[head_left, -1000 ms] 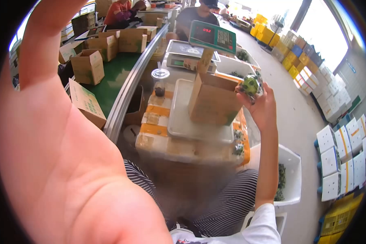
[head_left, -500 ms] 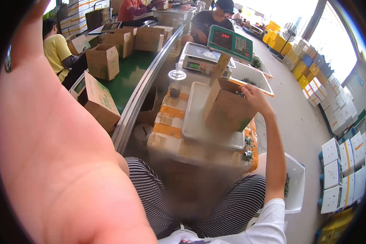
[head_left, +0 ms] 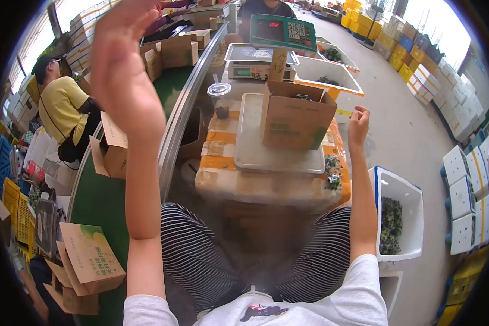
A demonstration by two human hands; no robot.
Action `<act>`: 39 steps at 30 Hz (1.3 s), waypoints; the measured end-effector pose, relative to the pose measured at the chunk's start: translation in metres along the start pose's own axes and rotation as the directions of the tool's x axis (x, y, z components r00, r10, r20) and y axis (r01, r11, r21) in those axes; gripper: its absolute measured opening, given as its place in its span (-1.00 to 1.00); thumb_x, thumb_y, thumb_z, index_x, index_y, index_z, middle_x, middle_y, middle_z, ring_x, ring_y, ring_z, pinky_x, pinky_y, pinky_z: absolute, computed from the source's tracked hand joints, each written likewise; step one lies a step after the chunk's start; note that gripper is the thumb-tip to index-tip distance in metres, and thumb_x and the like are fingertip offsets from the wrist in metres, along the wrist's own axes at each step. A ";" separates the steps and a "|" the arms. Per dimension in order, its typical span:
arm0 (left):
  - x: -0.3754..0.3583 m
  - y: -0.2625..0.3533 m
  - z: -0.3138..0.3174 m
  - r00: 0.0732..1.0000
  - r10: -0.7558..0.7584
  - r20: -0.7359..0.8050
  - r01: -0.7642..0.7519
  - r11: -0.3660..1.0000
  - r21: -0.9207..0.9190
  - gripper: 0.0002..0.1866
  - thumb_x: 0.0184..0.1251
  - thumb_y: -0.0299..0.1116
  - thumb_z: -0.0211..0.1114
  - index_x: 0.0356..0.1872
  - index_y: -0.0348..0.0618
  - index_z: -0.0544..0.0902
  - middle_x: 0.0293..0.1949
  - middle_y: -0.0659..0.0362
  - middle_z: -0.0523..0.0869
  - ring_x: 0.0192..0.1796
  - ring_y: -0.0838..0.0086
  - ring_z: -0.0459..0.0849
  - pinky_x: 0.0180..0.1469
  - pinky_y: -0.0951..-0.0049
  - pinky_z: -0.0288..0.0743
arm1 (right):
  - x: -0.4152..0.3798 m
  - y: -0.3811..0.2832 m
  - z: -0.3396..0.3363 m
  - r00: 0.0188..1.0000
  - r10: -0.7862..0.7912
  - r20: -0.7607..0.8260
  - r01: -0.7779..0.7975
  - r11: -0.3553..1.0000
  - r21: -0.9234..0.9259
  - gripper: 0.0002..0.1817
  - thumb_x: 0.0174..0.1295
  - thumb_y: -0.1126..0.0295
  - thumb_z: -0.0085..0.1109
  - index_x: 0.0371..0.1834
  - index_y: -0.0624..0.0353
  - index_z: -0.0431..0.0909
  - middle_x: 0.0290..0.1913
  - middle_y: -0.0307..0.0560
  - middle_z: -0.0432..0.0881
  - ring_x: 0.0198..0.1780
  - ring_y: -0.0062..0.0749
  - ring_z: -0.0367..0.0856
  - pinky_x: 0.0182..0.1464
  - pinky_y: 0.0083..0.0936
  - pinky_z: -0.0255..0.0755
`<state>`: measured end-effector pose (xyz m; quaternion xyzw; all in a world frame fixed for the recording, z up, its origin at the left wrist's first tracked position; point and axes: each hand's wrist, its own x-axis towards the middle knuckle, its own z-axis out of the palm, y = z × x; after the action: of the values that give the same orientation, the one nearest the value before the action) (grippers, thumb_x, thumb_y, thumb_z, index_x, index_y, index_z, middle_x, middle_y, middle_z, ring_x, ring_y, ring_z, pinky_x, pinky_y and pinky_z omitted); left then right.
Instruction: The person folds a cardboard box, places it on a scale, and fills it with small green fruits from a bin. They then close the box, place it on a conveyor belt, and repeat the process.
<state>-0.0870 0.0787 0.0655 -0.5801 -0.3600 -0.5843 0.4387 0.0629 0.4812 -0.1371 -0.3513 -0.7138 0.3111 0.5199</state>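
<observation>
On the scale's metal tray (head_left: 244,149) stands an open cardboard box (head_left: 296,122), with dark green and silvery items showing at its top. My right hand (head_left: 358,126) is just right of the box, apart from it, its fingers curled and nothing visible in them. Raised high on the left, close to the camera, is my left hand (head_left: 126,89); it is blurred, with fingers stretched upward and holding nothing visible. The scale's green display (head_left: 282,32) shows red digits. Small green-leaved packets (head_left: 332,173) lie by the tray's right edge.
A green conveyor belt (head_left: 95,201) with a metal rail runs along the left, carrying open cartons (head_left: 92,255). White foam bins (head_left: 399,217) with green contents stand right. A lidded plastic cup (head_left: 219,92) sits behind the tray. A person in yellow (head_left: 65,106) sits across the belt.
My right hand has let go of the box's rim and moved right. My left hand has drawn away from the lens and up. The display digits changed, and the view has shifted.
</observation>
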 end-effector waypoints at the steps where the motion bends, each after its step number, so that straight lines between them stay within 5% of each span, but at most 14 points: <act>1: -0.008 -0.009 0.008 0.994 -0.105 0.039 0.102 0.993 0.055 -0.62 0.42 -0.34 -0.15 -0.05 -0.37 0.59 0.02 0.00 0.65 0.08 0.27 0.59 0.19 0.26 0.43 | -0.001 0.000 -0.001 1.000 0.003 0.015 -0.002 1.000 -0.006 -0.75 0.20 0.49 -0.06 -0.08 0.23 0.48 -0.26 0.00 0.58 -0.25 -0.25 0.55 -0.06 -0.34 0.43; 7: -0.095 -0.058 0.049 0.649 -0.749 0.130 0.732 0.662 0.162 -0.64 0.45 -0.31 -0.12 -0.10 -0.34 0.60 -0.11 -0.01 0.68 -0.01 0.31 0.63 0.11 0.38 0.41 | -0.010 -0.001 0.001 0.997 -0.064 0.044 0.064 0.998 0.003 -0.70 0.22 0.47 -0.05 0.01 0.25 0.45 -0.18 0.05 0.55 -0.16 -0.23 0.54 0.03 -0.34 0.40; 11: -0.168 -0.077 0.067 0.429 -0.852 0.300 0.781 0.517 0.350 -0.65 0.45 -0.26 -0.02 -0.01 -0.29 0.61 -0.05 0.09 0.69 0.03 0.37 0.64 0.09 0.37 0.47 | -0.019 -0.018 0.015 0.962 -0.272 0.005 0.270 0.956 0.112 -0.68 0.26 0.44 -0.05 0.06 0.26 0.47 -0.12 0.09 0.57 -0.07 -0.18 0.56 0.09 -0.36 0.39; 15: -0.196 -0.062 0.097 0.555 -0.735 0.388 0.723 0.658 0.211 -0.62 0.40 -0.19 0.17 0.02 -0.30 0.62 0.03 0.06 0.65 0.02 0.31 0.64 0.03 0.37 0.51 | -0.030 -0.047 0.018 0.870 -0.461 0.173 0.434 0.884 0.173 -0.69 0.33 0.31 -0.04 -0.21 0.35 0.61 -0.17 0.15 0.67 -0.14 -0.15 0.62 0.01 -0.37 0.44; 18: -0.212 -0.060 0.110 0.579 -0.566 0.587 0.636 0.764 0.110 -0.58 0.35 -0.11 0.28 -0.01 -0.29 0.64 0.04 0.03 0.65 0.01 0.34 0.63 -0.08 0.37 0.52 | -0.038 -0.062 0.014 0.847 -0.335 0.414 0.321 0.941 0.105 -0.53 0.37 0.18 -0.04 -0.50 0.38 0.62 -0.32 0.13 0.71 -0.31 -0.11 0.65 -0.15 -0.32 0.47; 21: -0.203 -0.067 0.116 0.221 -0.691 0.688 0.758 0.566 0.325 -0.62 0.29 -0.14 0.35 -0.11 -0.30 0.66 -0.01 0.02 0.66 -0.01 0.37 0.63 -0.11 0.36 0.49 | -0.045 -0.072 0.015 0.815 -0.320 0.483 0.422 0.899 -0.116 -0.42 0.39 0.11 -0.04 -0.66 0.37 0.56 -0.49 0.08 0.67 -0.44 -0.06 0.63 -0.28 -0.29 0.46; 24: -0.191 -0.076 0.123 -0.012 -0.757 0.653 0.805 0.380 0.455 -0.51 0.23 -0.16 0.40 0.03 -0.32 0.55 0.00 -0.03 0.59 0.07 0.28 0.56 -0.06 0.26 0.45 | -0.037 -0.070 0.024 0.827 -0.264 0.497 0.398 0.898 -0.186 -0.60 0.37 0.04 0.02 -0.12 0.20 0.56 -0.33 0.03 0.67 -0.29 -0.01 0.63 -0.22 -0.29 0.46; 26: -0.215 -0.076 0.138 0.288 -0.847 0.447 0.654 0.515 0.554 -0.40 0.20 -0.16 0.40 0.15 -0.31 0.42 0.01 -0.06 0.52 0.11 0.19 0.50 -0.02 0.22 0.43 | -0.038 -0.045 0.046 0.838 -0.424 0.345 0.507 0.839 -0.200 -0.42 0.34 -0.02 0.08 0.32 0.01 0.29 0.07 0.09 0.51 0.07 -0.01 0.51 0.00 -0.20 0.42; 28: -0.226 -0.060 0.154 0.483 -0.839 0.251 0.482 0.494 0.724 -0.21 0.15 -0.16 0.41 0.29 -0.25 0.18 0.01 -0.11 0.40 0.17 0.03 0.38 0.05 0.11 0.38 | -0.039 -0.049 0.043 0.831 -0.379 0.407 0.537 0.737 -0.410 -0.40 0.32 -0.02 0.10 0.33 0.01 0.29 0.22 0.09 0.35 0.23 0.00 0.34 0.14 -0.10 0.28; 31: -0.225 -0.065 0.154 0.737 -0.620 0.268 0.319 0.669 0.671 -0.46 0.11 -0.20 0.43 0.04 -0.23 0.43 -0.09 -0.05 0.48 0.07 0.07 0.47 0.03 0.07 0.37 | -0.037 -0.037 0.043 0.746 -0.508 0.431 0.656 0.670 -0.346 -0.42 0.26 0.00 0.17 0.27 0.01 0.34 0.28 0.00 0.25 0.31 -0.03 0.19 0.28 0.00 0.06; 33: -0.215 -0.062 0.143 0.648 -0.629 0.429 0.359 0.750 0.556 -0.70 0.07 -0.26 0.42 -0.26 -0.19 0.57 -0.22 0.05 0.56 -0.02 0.13 0.54 -0.04 0.11 0.40 | -0.038 -0.041 0.036 0.698 -0.607 0.379 0.704 0.677 -0.213 -0.69 0.25 0.11 0.19 -0.26 0.14 0.49 0.01 -0.07 0.45 0.12 -0.05 0.35 0.16 -0.16 0.15; 34: -0.224 -0.058 0.147 0.782 -0.482 0.396 0.220 0.807 0.549 -0.86 0.06 -0.31 0.36 -0.51 -0.12 0.61 -0.34 0.16 0.59 -0.12 0.24 0.60 -0.14 0.21 0.44 | -0.043 -0.045 0.035 0.654 -0.649 0.389 0.745 0.643 -0.179 -0.72 0.23 0.19 0.20 -0.41 0.17 0.44 -0.18 -0.09 0.48 0.02 -0.10 0.40 0.09 -0.19 0.18; 35: -0.234 -0.061 0.150 0.714 -0.453 0.534 -0.015 0.753 0.658 -0.89 0.07 -0.31 0.30 -0.53 -0.09 0.64 -0.35 0.16 0.60 -0.14 0.30 0.61 -0.18 0.28 0.45 | -0.038 -0.041 0.037 0.627 -0.620 0.471 0.743 0.657 -0.125 -0.75 0.22 0.25 0.19 -0.44 0.18 0.41 -0.29 -0.10 0.46 -0.07 -0.14 0.43 0.04 -0.22 0.20; 39: -0.261 -0.081 0.159 0.734 -0.499 0.461 0.134 0.772 0.621 -0.87 0.06 -0.32 0.29 -0.57 -0.10 0.66 -0.35 0.10 0.60 -0.14 0.20 0.62 -0.16 0.14 0.47 | 0.003 0.022 0.071 0.600 -0.576 0.556 0.680 0.733 0.025 -0.66 0.35 0.23 0.09 -0.03 0.32 0.46 -0.17 0.14 0.49 0.03 0.01 0.41 0.17 -0.18 0.25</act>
<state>-0.1195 0.2802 -0.1758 -0.5097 -0.7295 -0.3085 0.3360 -0.0021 0.4904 -0.1717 -0.0243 -0.9312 0.1218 0.3428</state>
